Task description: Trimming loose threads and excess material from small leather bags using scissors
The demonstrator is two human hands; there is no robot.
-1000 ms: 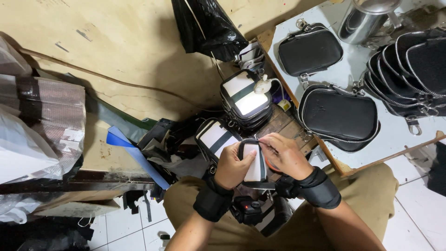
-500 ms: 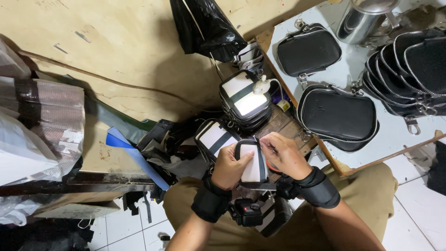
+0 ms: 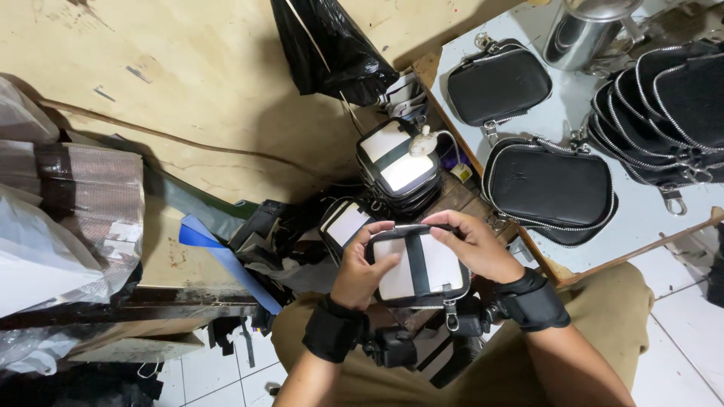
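While both hands work over the lap, a small black pouch (image 3: 418,267) with pale inner panels and a black centre strap sits between them, held just above the knees. Left hand (image 3: 360,267): fingers clamped on the pouch's left edge, thumb lying across the pale panel. Right hand (image 3: 471,245): fingers closed over the top right corner, pinching along the zip line at the upper rim. A metal zip pull hangs from the pouch's lower edge.

Progress, as a judgement: this piece looks mid-way, lining side showing. Behind it, a stack of similar lined pouches (image 3: 398,166) stands with a small white object on top, and one more lined pouch (image 3: 343,224) lies just left of the hands; these look to be at the same stage. On the pale table (image 3: 648,218) to the right lie two finished-looking black zip pouches (image 3: 554,188), near a row of more black pouches (image 3: 667,105) standing on edge. So a good share appears finished, several left.

Black plastic bag (image 3: 328,45) hangs above.
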